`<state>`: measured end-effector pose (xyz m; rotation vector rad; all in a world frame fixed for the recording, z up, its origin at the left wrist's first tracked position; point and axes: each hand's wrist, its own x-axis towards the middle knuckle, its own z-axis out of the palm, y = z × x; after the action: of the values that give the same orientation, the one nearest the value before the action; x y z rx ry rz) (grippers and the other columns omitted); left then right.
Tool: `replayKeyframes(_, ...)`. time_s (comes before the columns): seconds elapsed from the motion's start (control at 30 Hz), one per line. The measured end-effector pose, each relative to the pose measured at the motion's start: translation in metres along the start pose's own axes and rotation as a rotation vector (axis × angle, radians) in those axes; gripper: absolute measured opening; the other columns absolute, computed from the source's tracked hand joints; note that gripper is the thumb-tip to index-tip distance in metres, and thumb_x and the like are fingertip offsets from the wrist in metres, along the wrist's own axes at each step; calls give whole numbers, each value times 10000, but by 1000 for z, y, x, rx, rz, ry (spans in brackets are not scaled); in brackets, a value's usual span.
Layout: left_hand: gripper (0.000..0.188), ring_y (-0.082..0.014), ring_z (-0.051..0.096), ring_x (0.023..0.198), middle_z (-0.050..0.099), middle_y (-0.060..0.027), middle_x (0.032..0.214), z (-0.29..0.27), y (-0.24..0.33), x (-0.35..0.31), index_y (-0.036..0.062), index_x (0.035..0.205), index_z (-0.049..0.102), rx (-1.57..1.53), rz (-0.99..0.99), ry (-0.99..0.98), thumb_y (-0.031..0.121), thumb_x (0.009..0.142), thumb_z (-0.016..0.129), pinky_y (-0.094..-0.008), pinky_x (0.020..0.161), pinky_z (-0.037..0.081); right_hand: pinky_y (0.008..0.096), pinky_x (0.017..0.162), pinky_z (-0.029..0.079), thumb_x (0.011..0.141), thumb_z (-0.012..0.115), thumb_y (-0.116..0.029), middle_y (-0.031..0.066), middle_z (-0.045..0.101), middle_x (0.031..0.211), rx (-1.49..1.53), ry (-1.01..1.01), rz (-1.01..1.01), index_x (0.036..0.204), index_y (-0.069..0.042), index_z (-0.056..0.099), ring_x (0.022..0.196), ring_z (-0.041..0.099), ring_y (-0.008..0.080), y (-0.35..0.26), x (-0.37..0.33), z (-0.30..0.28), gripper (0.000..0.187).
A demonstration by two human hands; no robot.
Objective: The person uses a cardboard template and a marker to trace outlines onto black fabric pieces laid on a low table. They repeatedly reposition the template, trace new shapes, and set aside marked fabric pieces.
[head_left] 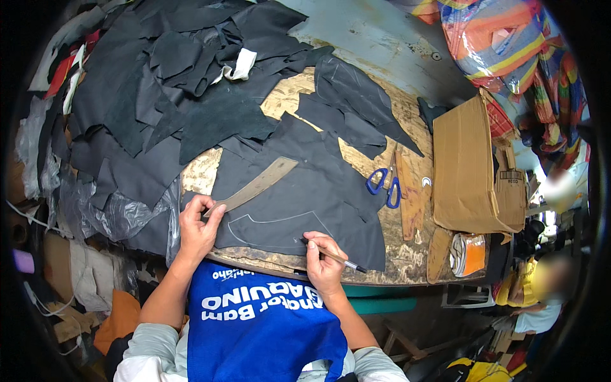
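Observation:
Between the thumb and fingers of my left hand (200, 224) is the near end of a curved, grey-brown pattern template (258, 183), its far part lying over black sheet material (299, 165). My right hand (325, 258) grips a pen-like marker (340, 259), its tip by the black material. Pale lines on that material trace a curved, pointed outline (273, 232) between my two hands. A small mark shows inside the outline near the marker's tip.
A heap of black pieces (178, 83) covers the left and back of the wooden table (394, 95). To the right lie blue-handled scissors (387, 184), brown wooden-looking strips (407, 210) and a cardboard box (463, 169). Colourful striped bags (496, 38) hang at the far right.

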<state>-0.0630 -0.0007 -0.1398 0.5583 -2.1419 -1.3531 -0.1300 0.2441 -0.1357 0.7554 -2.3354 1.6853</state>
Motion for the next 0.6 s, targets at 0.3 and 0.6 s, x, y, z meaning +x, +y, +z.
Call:
replayKeyframes(0.3, 154, -47, 429, 764, 468, 25, 798, -6, -18, -4, 30, 874, 491, -266, -43, 7, 56, 870, 642, -183, 698, 367, 284, 646, 504, 814, 610, 13, 163, 659, 858, -40, 0, -74, 803, 18, 581, 776, 656, 239, 0, 1, -2, 32)
replayKeyframes(0.6, 94, -45, 525, 773, 584, 11, 821, -7, 22, -11, 53, 888, 521, -496, -133, -48, 62, 879, 615, -201, 718, 423, 297, 732, 560, 944, 463, 9, 168, 654, 924, 199, 203, 92, 1013, 91, 567, 840, 658, 207, -5, 2, -9, 149)
